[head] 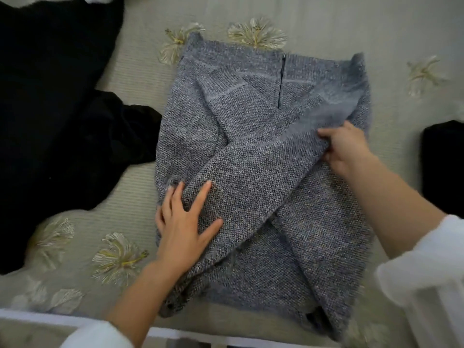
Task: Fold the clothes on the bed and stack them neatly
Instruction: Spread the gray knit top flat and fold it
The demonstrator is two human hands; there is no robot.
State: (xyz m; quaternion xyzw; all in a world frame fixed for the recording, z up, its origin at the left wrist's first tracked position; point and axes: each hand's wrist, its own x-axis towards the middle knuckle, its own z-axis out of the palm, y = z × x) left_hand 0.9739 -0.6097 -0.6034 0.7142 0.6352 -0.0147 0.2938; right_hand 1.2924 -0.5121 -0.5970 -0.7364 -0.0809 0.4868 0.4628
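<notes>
A grey knitted sweater [251,151] lies flat in the middle of the bed, its two sleeves crossed over the body. My left hand [184,222] rests flat on the cuff end of the sleeve at the sweater's left edge, fingers spread. My right hand [344,146] grips the folded knit at the sweater's right side, near the shoulder, where the cloth is blurred. A pile of black clothes [50,109] lies on the left of the bed. Another black garment [443,159] shows at the right edge.
The bedcover [140,79] is pale beige with embroidered flowers. A white bed frame edge [37,318] runs along the bottom. White sleeves cover both my forearms near the bottom corners.
</notes>
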